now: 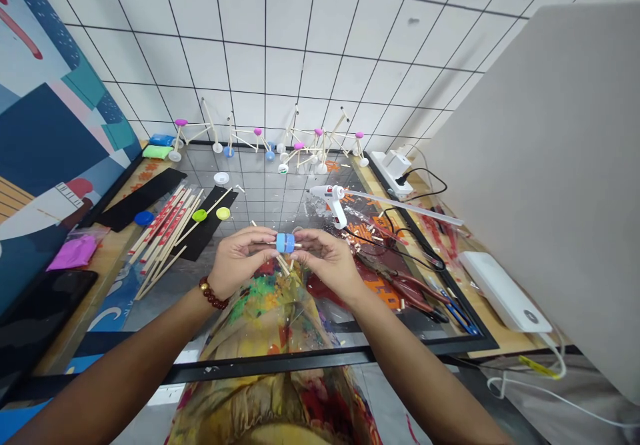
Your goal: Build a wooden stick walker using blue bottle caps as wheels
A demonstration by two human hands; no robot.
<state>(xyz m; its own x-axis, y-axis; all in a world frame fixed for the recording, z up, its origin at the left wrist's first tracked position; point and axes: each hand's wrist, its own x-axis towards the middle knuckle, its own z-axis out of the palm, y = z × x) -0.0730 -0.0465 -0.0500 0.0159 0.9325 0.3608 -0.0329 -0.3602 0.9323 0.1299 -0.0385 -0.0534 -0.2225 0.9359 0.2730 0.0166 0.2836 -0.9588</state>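
Over the middle of the reflective tabletop, a pair of blue bottle caps (285, 243) is held on edge, side by side. My left hand (240, 256) pinches them from the left with thumb and fingertips. From the right, my right hand (327, 256) is closed in a pinch at the other cap, where a short pale stick end shows by the fingertips. Wooden sticks (283, 265) lie just below the caps. A white glue gun (331, 202) with a long clear glue stick rests beyond my right hand.
Several stick-and-cap models (300, 146) stand along the tiled wall. Wooden sticks (163, 245), a green cap (199, 215) and a yellow cap (223, 213) lie left. Right are red-handled pliers (410, 292), blue scissors (463, 315), cables, a power strip (393, 175) and a white power bank (505, 292).
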